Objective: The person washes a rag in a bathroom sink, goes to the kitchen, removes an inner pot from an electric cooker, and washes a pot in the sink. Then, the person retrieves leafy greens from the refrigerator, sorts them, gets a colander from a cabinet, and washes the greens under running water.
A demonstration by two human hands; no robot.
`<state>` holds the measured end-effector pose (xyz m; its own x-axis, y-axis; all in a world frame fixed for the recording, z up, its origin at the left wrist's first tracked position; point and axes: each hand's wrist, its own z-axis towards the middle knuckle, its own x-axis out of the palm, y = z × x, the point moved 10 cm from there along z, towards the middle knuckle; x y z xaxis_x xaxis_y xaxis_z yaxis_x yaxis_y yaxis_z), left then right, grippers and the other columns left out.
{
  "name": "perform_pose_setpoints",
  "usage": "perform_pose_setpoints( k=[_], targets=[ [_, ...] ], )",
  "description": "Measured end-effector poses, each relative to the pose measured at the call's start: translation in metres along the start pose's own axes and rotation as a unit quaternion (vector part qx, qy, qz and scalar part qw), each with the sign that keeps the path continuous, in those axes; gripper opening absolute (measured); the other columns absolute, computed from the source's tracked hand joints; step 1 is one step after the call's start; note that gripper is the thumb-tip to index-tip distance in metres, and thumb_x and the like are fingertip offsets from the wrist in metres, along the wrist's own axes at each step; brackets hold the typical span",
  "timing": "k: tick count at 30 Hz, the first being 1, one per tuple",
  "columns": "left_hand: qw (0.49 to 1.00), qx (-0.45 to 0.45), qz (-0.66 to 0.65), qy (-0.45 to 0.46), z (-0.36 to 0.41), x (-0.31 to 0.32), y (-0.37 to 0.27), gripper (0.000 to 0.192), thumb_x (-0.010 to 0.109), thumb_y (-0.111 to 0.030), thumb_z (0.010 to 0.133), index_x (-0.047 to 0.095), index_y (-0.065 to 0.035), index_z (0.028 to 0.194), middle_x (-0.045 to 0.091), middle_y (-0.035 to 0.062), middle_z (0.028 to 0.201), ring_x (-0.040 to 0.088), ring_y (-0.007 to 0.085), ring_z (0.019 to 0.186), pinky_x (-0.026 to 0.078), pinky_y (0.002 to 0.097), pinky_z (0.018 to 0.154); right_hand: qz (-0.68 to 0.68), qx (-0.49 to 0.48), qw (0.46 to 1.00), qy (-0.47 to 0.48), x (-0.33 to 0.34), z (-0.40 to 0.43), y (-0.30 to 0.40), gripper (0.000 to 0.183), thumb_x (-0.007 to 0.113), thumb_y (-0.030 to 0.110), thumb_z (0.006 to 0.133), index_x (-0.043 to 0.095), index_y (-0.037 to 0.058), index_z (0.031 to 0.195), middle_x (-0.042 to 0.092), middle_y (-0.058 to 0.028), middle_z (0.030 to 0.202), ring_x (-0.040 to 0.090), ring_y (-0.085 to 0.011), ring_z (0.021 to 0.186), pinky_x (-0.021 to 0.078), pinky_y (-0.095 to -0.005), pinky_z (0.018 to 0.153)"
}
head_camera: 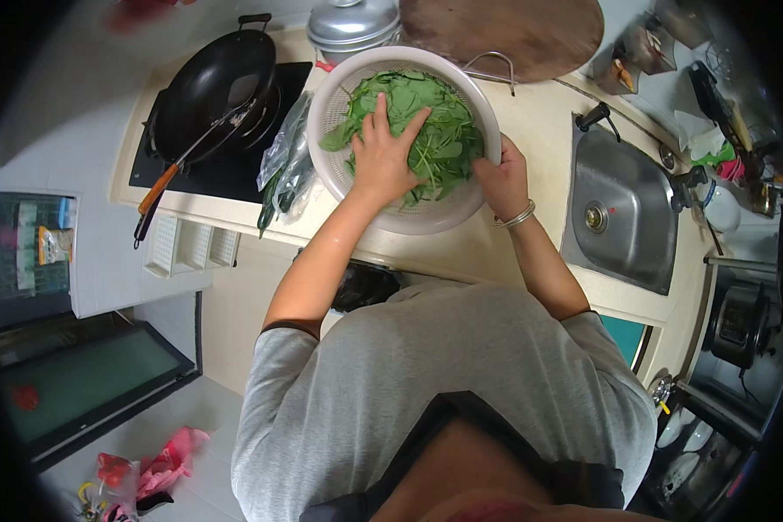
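Observation:
A pale plastic colander [404,227] sits on the cream countertop before me, filled with leafy green vegetables [447,147]. My left hand [385,150] rests on the leaves with its fingers spread, not closed around any of them. At the colander's right side, my right hand [504,179] grips the rim, thumb inside and fingers outside. A metal bangle circles that wrist. Clear plastic bags [291,169] with long green vegetables in them lie just left of the colander.
On the black stove [228,179] at left stands a wok [215,98] holding a spatula whose wooden handle [158,189] juts over the counter edge. A lidded metal pot [353,26] and round wooden board [502,39] stand behind. A steel sink [623,202] is at right.

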<state>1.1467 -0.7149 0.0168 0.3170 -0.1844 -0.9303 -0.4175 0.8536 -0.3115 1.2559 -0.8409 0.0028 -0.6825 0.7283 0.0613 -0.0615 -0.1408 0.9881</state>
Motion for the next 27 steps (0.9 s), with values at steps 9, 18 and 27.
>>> perform_pose_setpoints(
  k=[9, 18, 27],
  targets=[
    [0.964, 0.091, -0.241, -0.064, 0.078, -0.011, -0.031, 0.054, 0.072, -0.001, 0.064, 0.059, -0.0058, 0.115, 0.064, 0.0172, 0.105, 0.062, 0.0277, 0.096, 0.047, 0.0351, 0.087, 0.089, 0.048, 0.988, -0.121, -0.093, 0.009, -0.024, 0.03, 0.05, -0.007, 0.073, 0.057, -0.0039, 0.102, 0.063, -0.0059, 0.09, 0.059, -0.0125, 0.077, 0.0471, -0.0256, 0.069],
    [0.927, 0.154, -0.306, -0.154, 0.114, -0.055, -0.039, 0.036, 0.068, 0.003, 0.07, 0.06, 0.0005, 0.105, 0.064, 0.0095, 0.101, 0.061, 0.0189, 0.088, 0.049, 0.0307, 0.078, 0.173, 0.058, 0.968, -0.169, -0.141, 0.004, -0.018, 0.034, 0.05, -0.008, 0.069, 0.058, -0.0051, 0.102, 0.064, -0.0086, 0.09, 0.061, -0.0155, 0.078, 0.0481, -0.027, 0.069],
    [0.778, 0.044, -0.614, -0.131, 0.128, -0.059, -0.025, 0.035, 0.065, 0.008, 0.071, 0.061, -0.0003, 0.104, 0.065, 0.0089, 0.095, 0.063, 0.0172, 0.082, 0.052, 0.0296, 0.073, 0.164, 0.091, 0.964, -0.19, -0.158, -0.004, -0.034, 0.033, 0.051, -0.007, 0.069, 0.059, -0.0055, 0.101, 0.064, -0.0095, 0.09, 0.061, -0.0157, 0.078, 0.0479, -0.0271, 0.07]
  ],
)
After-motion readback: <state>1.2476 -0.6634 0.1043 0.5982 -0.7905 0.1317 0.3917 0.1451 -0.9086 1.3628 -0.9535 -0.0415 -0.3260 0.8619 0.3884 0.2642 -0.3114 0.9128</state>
